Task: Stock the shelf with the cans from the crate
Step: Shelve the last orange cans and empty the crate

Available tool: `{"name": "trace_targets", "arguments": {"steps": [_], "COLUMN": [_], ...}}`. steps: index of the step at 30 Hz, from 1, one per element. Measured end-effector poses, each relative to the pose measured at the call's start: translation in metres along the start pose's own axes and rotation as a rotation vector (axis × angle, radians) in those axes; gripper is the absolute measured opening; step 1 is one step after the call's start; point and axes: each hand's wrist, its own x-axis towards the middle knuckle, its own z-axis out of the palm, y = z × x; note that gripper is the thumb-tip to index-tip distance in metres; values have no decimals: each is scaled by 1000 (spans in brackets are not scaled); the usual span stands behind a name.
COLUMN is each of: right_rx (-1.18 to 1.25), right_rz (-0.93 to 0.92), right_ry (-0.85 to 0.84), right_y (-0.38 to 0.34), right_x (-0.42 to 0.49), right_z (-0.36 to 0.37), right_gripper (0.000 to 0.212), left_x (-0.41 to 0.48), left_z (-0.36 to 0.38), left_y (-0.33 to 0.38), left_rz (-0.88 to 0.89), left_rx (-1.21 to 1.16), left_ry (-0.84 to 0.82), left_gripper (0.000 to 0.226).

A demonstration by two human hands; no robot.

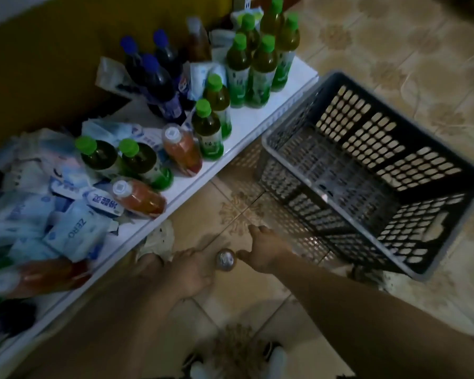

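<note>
A small silver can (225, 259) stands upright between my two hands, low over the tiled floor in front of the shelf. My left hand (188, 270) presses against its left side; whether the fingers grip it is hidden. My right hand (266, 248) is on its right with fingers spread and the thumb tip touching the can. The white shelf board (238, 157) runs along the left. The dark grey perforated crate (394, 91) sits on the floor to the right, with nothing visible inside.
The shelf holds green-capped tea bottles (262, 69), blue-capped dark soda bottles (159, 86), orange drink bottles (140, 196) lying down and blue-white tissue packs (74, 231). Crumpled paper (160, 239) lies under the shelf edge. My shoes (278, 356) show at the bottom.
</note>
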Motion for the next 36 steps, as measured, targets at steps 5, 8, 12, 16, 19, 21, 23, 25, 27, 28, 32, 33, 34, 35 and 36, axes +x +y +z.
{"name": "trace_targets", "arguments": {"steps": [5,8,12,16,19,21,23,25,27,28,32,33,34,35,36], "right_rx": [28,-45,-199,-126,111,271,446,650,765,792,904,924,934,934,934], "right_rz": [-51,-97,-121,-194,-203,-204,-207,-211,-254,-272,-363,-388,-415,-447,-482], "right_ry": [-134,-166,-203,-52,4,63,159,309,447,498,631,646,659,674,692], "right_y": [-6,-6,-7,-4,4,7,4,-2,-10,-14,-38,-45,-54,-63,-72], "right_x": [48,74,98,100,76,47,12,-21,-53,-69,-138,-155,-173,-189,-203], "right_z": [56,85,124,129,105,81,53,25,-5,-22,-89,-105,-120,-135,-150], "right_gripper": [74,82,93,69,75,81,87,84,69,64,62,65,67,64,57], "left_x": [59,90,109,106,95,82,63,40,13,-3,-73,-92,-110,-127,-145], "left_z": [28,44,64,68,57,42,24,4,-16,-27,-70,-81,-92,-103,-115], "left_y": [-29,-45,-63,-67,-56,-42,-23,-4,13,22,54,60,65,69,72], "left_rz": [-10,-52,-28,-23,-14,18,57,89,155,195,353,397,429,457,481], "left_rx": [-39,126,182,143,34,-63,-158,-254,-345,-399,-597,-631,-651,-670,-695], "left_ry": [-52,-113,-160,-138,-65,-15,40,92,144,162,273,311,352,392,426], "left_gripper": [72,85,84,83,85,86,85,92,98,97,82,82,83,84,85]}}
